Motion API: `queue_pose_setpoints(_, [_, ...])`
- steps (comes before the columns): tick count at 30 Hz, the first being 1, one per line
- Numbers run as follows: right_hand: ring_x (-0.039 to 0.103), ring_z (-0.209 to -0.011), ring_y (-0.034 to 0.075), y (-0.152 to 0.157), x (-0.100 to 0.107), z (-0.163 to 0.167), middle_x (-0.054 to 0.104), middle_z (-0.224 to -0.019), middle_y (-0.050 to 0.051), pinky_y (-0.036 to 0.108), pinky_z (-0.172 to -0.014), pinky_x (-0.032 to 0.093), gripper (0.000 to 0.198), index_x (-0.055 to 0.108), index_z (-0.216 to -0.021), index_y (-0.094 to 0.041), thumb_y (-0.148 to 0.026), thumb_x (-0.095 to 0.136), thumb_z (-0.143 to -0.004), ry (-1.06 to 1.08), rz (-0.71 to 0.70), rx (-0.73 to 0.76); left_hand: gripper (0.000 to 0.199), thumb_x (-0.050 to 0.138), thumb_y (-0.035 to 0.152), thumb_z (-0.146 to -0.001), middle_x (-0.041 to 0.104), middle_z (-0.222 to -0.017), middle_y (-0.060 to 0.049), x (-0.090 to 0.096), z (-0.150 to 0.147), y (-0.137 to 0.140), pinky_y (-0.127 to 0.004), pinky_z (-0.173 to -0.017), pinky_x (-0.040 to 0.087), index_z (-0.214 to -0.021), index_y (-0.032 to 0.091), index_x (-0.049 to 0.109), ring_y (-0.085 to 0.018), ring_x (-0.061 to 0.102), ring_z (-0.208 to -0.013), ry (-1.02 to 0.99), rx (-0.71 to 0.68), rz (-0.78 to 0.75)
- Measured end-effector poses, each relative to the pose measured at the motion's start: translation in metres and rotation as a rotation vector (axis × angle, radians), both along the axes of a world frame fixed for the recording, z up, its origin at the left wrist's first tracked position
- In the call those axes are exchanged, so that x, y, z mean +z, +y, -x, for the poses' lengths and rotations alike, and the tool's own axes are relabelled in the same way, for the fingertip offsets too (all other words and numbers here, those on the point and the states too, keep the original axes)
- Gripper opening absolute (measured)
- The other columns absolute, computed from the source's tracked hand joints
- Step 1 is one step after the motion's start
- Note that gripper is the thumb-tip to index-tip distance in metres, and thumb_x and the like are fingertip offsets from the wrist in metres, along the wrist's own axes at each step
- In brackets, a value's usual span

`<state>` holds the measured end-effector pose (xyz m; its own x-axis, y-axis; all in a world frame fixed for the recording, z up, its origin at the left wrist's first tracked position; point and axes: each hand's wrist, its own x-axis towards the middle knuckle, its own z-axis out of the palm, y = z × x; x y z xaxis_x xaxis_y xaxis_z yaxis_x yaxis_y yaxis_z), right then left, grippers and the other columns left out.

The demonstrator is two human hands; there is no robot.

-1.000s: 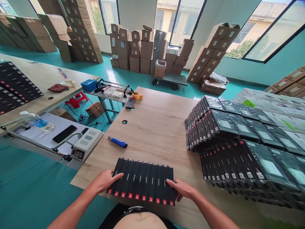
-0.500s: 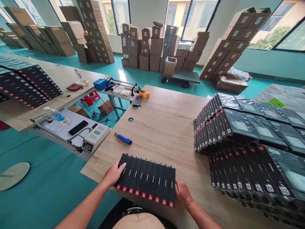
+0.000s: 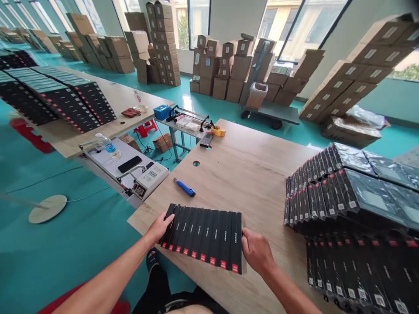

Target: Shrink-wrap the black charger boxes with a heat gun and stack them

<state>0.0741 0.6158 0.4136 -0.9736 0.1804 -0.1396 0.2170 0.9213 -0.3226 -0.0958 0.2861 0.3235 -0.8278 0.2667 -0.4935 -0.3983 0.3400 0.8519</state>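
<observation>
A row of several slim black boxes (image 3: 203, 235) with white lettering and red labels is squeezed together at the front of the wooden table (image 3: 242, 170). My left hand (image 3: 159, 229) grips the row's left end, thumb over the top. Against the right end presses my right hand (image 3: 259, 250), its fingers curled. Just beyond the row lies a blue utility knife (image 3: 185, 187). On the right, stacks of similar black boxes (image 3: 327, 192) wrapped in clear film stand on the table.
Left of the table is a sealing machine (image 3: 149, 181) with a phone (image 3: 130, 164) and a water bottle (image 3: 109, 146) on it. A yellow tape dispenser (image 3: 218, 131) sits at the far table edge. Cardboard cartons (image 3: 242, 65) and a flat trolley (image 3: 278, 115) stand beyond.
My view has turned left, so the surroundings sit farther right. Both hands keep hold of the row of boxes, which appears slightly higher in view.
</observation>
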Motion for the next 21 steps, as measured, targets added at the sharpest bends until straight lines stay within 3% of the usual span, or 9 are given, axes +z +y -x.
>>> queue_pose_setpoints(5, [0.057, -0.063, 0.015, -0.050, 0.083, 0.069, 0.066, -0.071, 0.005, 0.031, -0.060, 0.020, 0.027, 0.055, -0.071, -0.018, -0.022, 0.036, -0.090, -0.050, -0.288, 0.100, 0.053, 0.060, 0.061, -0.076, 0.070, -0.092, -0.008, -0.025, 0.011, -0.024, -0.034, -0.076, 0.051, -0.102, 0.015, 0.060, -0.023, 0.065, -0.085, -0.180, 0.094, -0.316])
queue_pose_setpoints(9, [0.057, -0.061, 0.015, -0.114, 0.132, 0.113, 0.066, -0.069, 0.004, 0.032, -0.059, 0.017, 0.026, 0.053, -0.067, -0.018, -0.025, 0.040, -0.088, -0.077, -0.422, 0.193, 0.042, 0.065, 0.048, -0.079, 0.071, -0.090, -0.006, -0.048, 0.015, -0.042, -0.031, -0.067, 0.052, -0.107, 0.016, 0.059, -0.020, 0.066, -0.075, -0.402, 0.193, -0.585])
queue_pose_setpoints(15, [0.055, -0.057, 0.017, -0.207, 0.172, 0.147, 0.062, -0.063, 0.003, 0.032, -0.058, 0.016, 0.029, 0.049, -0.063, -0.019, -0.024, 0.037, -0.089, -0.149, -0.582, 0.235, 0.044, 0.065, 0.044, -0.081, 0.071, -0.101, -0.009, -0.057, 0.020, -0.070, -0.032, -0.075, 0.053, -0.115, 0.016, 0.059, -0.022, 0.068, -0.086, -0.593, 0.215, -0.804])
queue_pose_setpoints(21, [0.055, -0.052, 0.019, -0.249, 0.194, 0.165, 0.058, -0.057, 0.001, 0.031, -0.056, 0.015, 0.028, 0.047, -0.064, -0.022, -0.027, 0.037, -0.089, -0.127, -0.652, 0.346, 0.044, 0.068, 0.047, -0.078, 0.072, -0.095, -0.007, -0.039, 0.039, -0.112, -0.033, -0.076, 0.051, -0.110, 0.017, 0.063, -0.023, 0.067, -0.084, -0.560, 0.268, -0.878])
